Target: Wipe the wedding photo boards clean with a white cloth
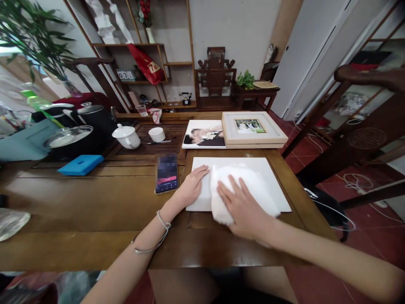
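Observation:
A white flat board [278, 198] lies on the wooden table in front of me. My left hand [191, 185] rests on the board's left edge, its fingers stretched out toward the right. Spread across the board is a white cloth [253, 181], with one end hanging over the near edge. My right hand [242, 207] lies flat on this cloth, fingers extended and slightly apart. The cloth covers much of the board's middle. Left of my left hand, a phone [166, 174] with a lit screen lies on the table.
Behind the board lie a photo panel [203, 134] and stacked pale wooden frames [255, 129]. A blue block [81, 164], a white lidded teacup [126, 137] and a small white cup [157, 134] stand on the left. A dark wooden chair [344, 135] stands at right.

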The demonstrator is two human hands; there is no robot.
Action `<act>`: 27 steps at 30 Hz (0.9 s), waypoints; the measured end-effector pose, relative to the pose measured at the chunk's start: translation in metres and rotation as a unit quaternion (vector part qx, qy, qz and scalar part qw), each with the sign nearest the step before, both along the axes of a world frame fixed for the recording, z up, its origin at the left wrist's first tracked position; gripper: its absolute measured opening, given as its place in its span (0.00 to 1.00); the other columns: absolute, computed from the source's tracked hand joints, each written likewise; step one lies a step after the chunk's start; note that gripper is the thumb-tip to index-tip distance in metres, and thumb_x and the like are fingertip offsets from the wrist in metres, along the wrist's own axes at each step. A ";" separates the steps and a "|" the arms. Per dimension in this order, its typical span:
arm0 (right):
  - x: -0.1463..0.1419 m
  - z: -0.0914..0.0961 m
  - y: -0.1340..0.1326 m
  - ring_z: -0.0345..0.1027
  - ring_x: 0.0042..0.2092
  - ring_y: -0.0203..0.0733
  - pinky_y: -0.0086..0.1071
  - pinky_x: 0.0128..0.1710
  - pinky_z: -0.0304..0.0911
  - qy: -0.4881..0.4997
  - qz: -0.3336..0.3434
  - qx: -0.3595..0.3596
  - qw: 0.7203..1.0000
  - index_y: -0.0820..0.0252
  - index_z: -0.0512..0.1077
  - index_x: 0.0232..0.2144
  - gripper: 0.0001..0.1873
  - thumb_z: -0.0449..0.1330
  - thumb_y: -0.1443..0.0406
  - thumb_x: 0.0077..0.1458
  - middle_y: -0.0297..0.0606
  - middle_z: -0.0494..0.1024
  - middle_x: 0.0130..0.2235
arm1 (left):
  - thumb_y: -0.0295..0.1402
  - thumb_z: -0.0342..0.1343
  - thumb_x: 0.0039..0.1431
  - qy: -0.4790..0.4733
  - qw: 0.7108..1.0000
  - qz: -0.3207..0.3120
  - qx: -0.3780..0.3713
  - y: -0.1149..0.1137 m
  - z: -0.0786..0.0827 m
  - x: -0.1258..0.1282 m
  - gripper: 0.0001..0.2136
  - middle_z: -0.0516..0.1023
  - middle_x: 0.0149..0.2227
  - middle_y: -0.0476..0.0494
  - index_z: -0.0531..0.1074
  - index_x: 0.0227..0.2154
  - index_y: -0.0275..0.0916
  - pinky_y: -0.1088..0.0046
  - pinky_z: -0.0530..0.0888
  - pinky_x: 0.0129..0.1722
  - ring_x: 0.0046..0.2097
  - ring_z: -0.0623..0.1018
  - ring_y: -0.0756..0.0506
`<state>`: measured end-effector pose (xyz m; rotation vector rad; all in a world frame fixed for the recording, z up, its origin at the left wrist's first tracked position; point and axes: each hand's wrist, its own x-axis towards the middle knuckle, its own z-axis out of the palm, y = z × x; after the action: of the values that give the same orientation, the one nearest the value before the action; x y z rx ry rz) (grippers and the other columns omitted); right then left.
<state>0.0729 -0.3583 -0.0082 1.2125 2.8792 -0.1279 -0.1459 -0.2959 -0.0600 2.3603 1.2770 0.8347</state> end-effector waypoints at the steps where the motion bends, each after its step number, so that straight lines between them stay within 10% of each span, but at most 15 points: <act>1: 0.002 0.002 -0.015 0.32 0.67 0.74 0.62 0.64 0.34 -0.007 0.019 -0.007 1.000 0.77 0.54 0.64 0.46 0.59 0.59 0.47 0.55 0.51 0.67 | 0.21 0.42 0.58 0.000 1.000 0.003 0.003 0.000 -0.001 0.001 0.23 0.67 0.61 0.35 0.68 0.56 0.34 0.52 0.62 0.64 0.64 0.64 0.41; 4: 0.006 0.010 -0.028 0.36 0.67 0.72 0.60 0.64 0.40 -0.027 0.026 -0.022 0.999 0.74 0.55 0.64 0.46 0.60 0.57 0.47 0.54 0.53 0.67 | 0.22 0.42 0.59 -0.008 1.000 0.008 0.012 -0.001 -0.004 0.004 0.22 0.67 0.61 0.33 0.68 0.55 0.33 0.51 0.61 0.64 0.64 0.64 0.39; 12: -0.043 0.011 0.043 0.43 0.65 0.77 0.57 0.62 0.44 -0.092 -0.089 0.037 0.991 0.85 0.57 0.61 0.43 0.61 0.62 0.49 0.66 0.55 0.64 | 0.23 0.42 0.60 -0.040 0.998 0.048 -0.003 -0.003 0.007 0.004 0.21 0.73 0.57 0.36 0.69 0.55 0.36 0.54 0.67 0.60 0.59 0.72 0.41; 17: -0.068 0.000 -0.004 0.48 0.63 0.76 0.57 0.62 0.45 -0.074 0.039 0.087 0.993 0.90 0.59 0.59 0.43 0.62 0.61 0.47 0.73 0.56 0.62 | 0.25 0.42 0.62 -0.071 0.995 0.073 -0.009 0.000 0.011 0.001 0.18 0.78 0.51 0.38 0.72 0.51 0.36 0.58 0.73 0.55 0.52 0.78 0.42; 22: -0.038 0.010 -0.036 0.50 0.64 0.70 0.54 0.62 0.49 -0.053 0.110 0.034 0.992 0.87 0.57 0.60 0.45 0.60 0.59 0.47 0.69 0.56 0.63 | 0.26 0.41 0.63 -0.024 0.999 0.023 0.001 -0.002 0.008 0.004 0.19 0.73 0.56 0.36 0.69 0.54 0.35 0.58 0.68 0.60 0.58 0.72 0.42; 27: 0.001 0.025 0.008 0.54 0.64 0.62 0.52 0.63 0.48 -0.029 0.001 -0.010 1.000 0.77 0.64 0.59 0.37 0.57 0.62 0.47 0.59 0.64 0.61 | 0.33 0.44 0.65 0.073 0.997 0.011 0.013 -0.005 0.006 0.008 0.20 0.67 0.60 0.31 0.64 0.57 0.32 0.53 0.61 0.63 0.62 0.66 0.37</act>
<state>0.0734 -0.3508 0.0171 1.1909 2.8229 -0.1190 -0.1379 -0.3012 -0.0536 2.4715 1.3569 0.7010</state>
